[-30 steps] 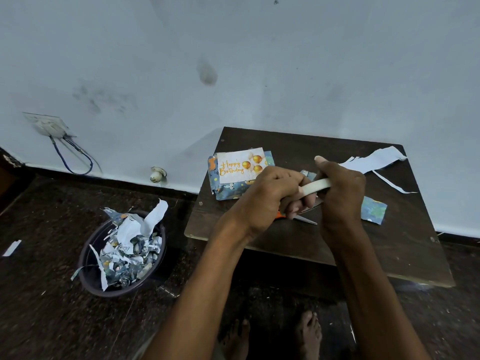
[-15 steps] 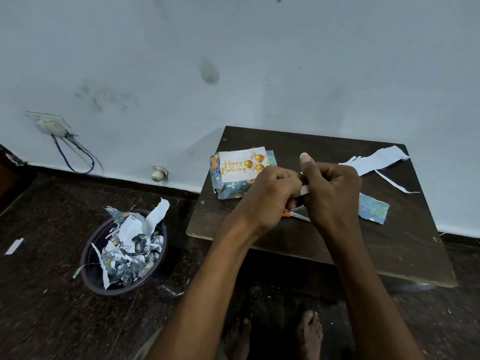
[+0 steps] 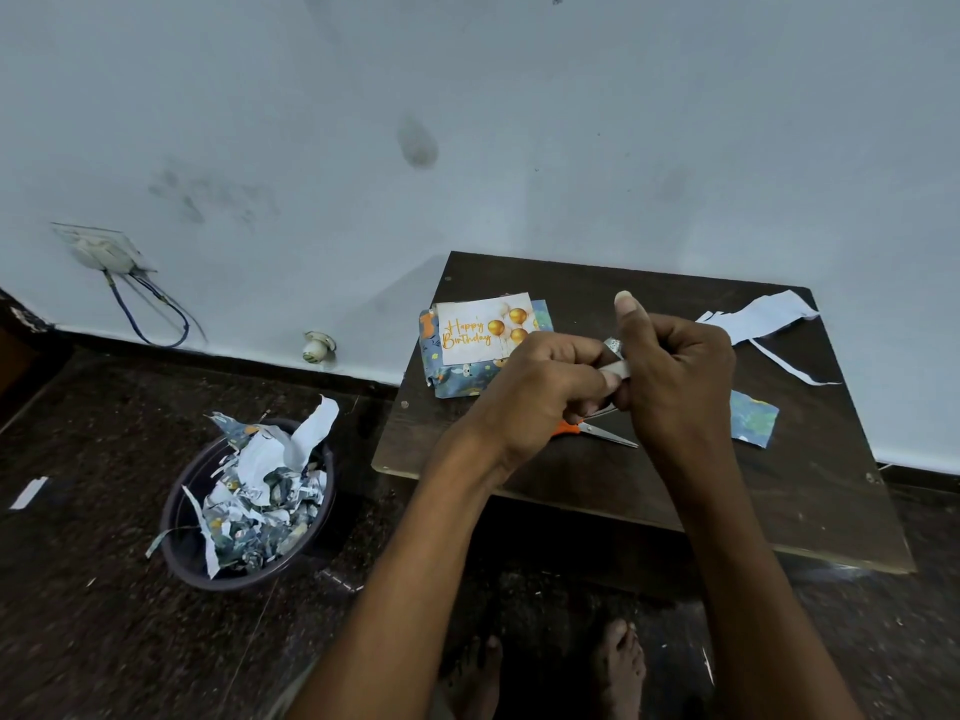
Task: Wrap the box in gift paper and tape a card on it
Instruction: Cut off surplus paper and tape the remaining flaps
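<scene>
A box wrapped in blue patterned paper (image 3: 457,379) lies at the back left of the dark wooden table (image 3: 779,485). A white "Happy Birthday" card (image 3: 485,327) rests on top of it. In front of the box, my left hand (image 3: 535,392) and my right hand (image 3: 675,376) are close together above the table. Between them they hold a short whitish strip of tape (image 3: 615,368); both hands have curled fingers and my right thumb points up. The tape roll is hidden. Orange-handled scissors (image 3: 602,432) show just below my left hand; whether they are held is unclear.
White paper offcuts (image 3: 763,317) lie at the table's back right, a blue patterned scrap (image 3: 753,418) right of my hands. A dark bin full of paper scraps (image 3: 249,506) stands on the floor to the left. The wall runs right behind the table.
My hands have come closer together, so the strip of tape showing between them is much shorter. My right hand has shifted left and its thumb is raised higher.
</scene>
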`<state>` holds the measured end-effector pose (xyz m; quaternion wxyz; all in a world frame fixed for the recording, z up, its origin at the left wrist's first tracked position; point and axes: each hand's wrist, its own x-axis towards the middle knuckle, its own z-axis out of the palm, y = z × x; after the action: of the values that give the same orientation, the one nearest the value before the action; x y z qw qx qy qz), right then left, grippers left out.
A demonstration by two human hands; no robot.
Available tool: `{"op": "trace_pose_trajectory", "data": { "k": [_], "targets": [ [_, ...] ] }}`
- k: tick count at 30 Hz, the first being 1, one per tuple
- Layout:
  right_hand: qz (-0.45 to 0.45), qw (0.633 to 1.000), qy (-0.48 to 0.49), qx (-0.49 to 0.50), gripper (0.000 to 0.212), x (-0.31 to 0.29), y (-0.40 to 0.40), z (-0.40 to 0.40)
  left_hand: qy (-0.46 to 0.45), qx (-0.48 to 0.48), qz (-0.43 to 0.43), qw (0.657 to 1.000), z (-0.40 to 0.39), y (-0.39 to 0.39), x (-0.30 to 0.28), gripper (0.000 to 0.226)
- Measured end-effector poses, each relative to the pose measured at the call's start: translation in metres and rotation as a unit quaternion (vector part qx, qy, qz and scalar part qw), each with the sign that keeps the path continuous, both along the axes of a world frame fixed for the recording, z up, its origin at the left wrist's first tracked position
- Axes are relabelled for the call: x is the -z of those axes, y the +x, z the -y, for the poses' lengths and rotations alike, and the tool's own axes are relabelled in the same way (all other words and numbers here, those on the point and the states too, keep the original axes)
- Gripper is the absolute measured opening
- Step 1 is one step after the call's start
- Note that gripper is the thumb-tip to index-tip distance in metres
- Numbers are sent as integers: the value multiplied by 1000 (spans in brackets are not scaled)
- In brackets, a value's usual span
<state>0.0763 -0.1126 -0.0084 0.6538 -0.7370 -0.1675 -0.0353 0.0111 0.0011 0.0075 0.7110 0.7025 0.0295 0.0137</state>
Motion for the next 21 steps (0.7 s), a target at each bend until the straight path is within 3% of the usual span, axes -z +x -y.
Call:
{"op": "trace_pose_trajectory", "data": {
  "k": [7,14,21],
  "targets": [
    [-56,997,47,-31,70,-3,3,7,-40,76,-10,996,-4,-1,0,32],
    [-137,984,113,-24,73,-3,8,5,-52,84,-5,995,-5,-3,-3,30],
    [-50,994,71,-72,65,0,4,4,-23,24,-18,999,-3,-3,-2,32]
  ]
}}
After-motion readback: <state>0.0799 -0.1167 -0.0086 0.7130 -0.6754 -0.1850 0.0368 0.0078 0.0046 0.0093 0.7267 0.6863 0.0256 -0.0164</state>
